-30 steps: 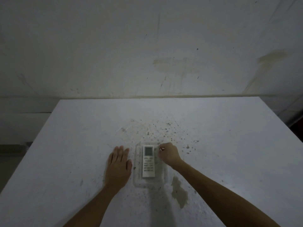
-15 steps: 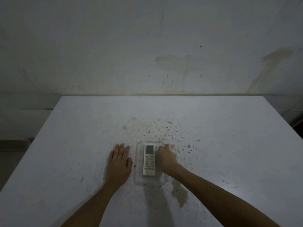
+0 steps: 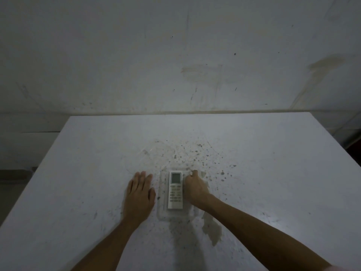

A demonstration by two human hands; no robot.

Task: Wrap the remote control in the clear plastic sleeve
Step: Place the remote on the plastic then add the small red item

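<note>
White speckled counter (image 3: 254, 173), a stain patch near the right forearm. Clear plastic sleeve (image 3: 163, 212) lying flat near the counter's middle, loose flap spread far-left. Left hand (image 3: 139, 194) flat, fingers together, just left of sleeve, unmoved since half a second ago. Right hand (image 3: 195, 189) now fisted on sleeve's right edge, fingers curled, no longer extended. Remote control (image 3: 175, 189) face up inside sleeve, between both hands.

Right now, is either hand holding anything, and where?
The right hand pinches the clear plastic sleeve at its right edge beside the remote control; the left hand lies flat, empty.
</note>
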